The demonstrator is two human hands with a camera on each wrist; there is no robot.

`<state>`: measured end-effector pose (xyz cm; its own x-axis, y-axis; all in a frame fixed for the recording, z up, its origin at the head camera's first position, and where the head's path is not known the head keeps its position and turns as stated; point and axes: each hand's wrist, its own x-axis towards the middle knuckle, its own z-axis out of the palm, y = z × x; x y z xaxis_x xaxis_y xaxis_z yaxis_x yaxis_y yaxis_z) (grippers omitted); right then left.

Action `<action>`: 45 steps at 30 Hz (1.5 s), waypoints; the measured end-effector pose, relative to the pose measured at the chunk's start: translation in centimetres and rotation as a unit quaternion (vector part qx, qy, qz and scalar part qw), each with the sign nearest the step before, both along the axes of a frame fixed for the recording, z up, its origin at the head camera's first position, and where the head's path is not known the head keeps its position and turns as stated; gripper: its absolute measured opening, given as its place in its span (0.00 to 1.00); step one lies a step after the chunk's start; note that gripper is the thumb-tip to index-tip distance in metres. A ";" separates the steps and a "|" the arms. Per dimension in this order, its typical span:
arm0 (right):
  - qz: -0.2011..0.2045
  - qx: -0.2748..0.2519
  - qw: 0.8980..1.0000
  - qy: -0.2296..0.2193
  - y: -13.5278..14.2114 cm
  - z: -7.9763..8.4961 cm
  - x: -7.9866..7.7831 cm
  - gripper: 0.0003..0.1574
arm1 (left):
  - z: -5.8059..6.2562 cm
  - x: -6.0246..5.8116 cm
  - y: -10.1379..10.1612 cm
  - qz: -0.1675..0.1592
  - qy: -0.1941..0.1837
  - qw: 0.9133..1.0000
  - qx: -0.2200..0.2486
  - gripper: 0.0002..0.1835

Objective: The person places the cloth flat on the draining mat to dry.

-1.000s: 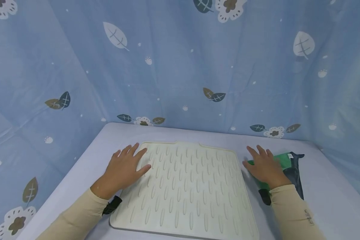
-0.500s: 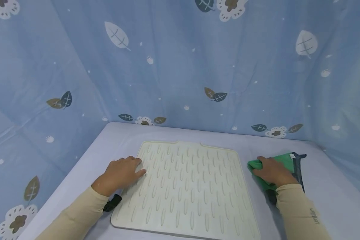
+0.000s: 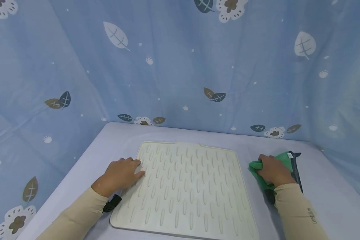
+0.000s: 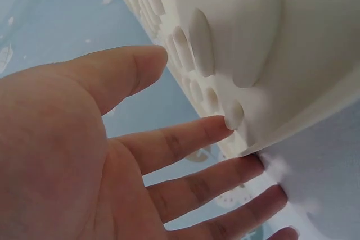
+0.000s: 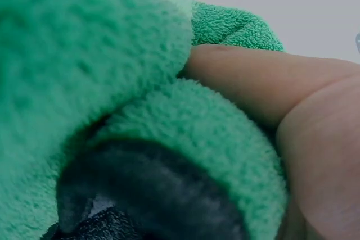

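A cream mat with raised oblong ridges (image 3: 186, 190) lies flat in the middle of the table. Over its left edge is my left hand (image 3: 120, 176), fingers fairly straight; in the left wrist view the fingertips (image 4: 247, 164) touch the mat's edge and the tabletop. To the right of the mat my right hand (image 3: 274, 170) grips a fluffy green cloth (image 3: 255, 165) with dark trim. The right wrist view has the bunched cloth (image 5: 225, 133) beside the thumb (image 5: 242, 77); the other fingers are hidden by it.
A white-covered table (image 3: 225, 139) carries the mat and cloth. Blue curtains (image 3: 180, 66) printed with leaves and flowers hang behind it and along both sides. A black wrist strap (image 3: 112, 203) shows beneath the left wrist.
My right hand has come down onto the green cloth, grasped it and bunched it. My left hand has lowered and drawn back slightly to the mat's left edge.
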<state>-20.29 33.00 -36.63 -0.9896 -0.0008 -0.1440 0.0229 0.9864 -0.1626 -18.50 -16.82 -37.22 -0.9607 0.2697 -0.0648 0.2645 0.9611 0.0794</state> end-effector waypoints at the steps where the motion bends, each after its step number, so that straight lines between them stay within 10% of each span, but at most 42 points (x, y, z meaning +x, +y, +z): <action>1: 0.001 0.002 1.000 0.003 0.0 0.0 0.1 0.25 | -0.1 0.0 0.0 0.001 0.001 1.000 -0.001 0.28; 25: -0.013 0.000 0.995 0.100 -0.1 0.5 0.5 0.17 | 0.1 0.3 0.4 -0.020 0.007 0.999 -0.025 0.28; 38: -0.021 -0.032 0.979 0.199 -1.7 1.6 0.8 0.19 | -0.1 0.4 0.1 -0.021 0.018 0.999 -0.027 0.28; 45: -0.024 -0.059 0.954 0.291 -2.7 1.9 1.0 0.23 | -0.1 0.4 0.0 -0.024 0.023 0.999 -0.031 0.29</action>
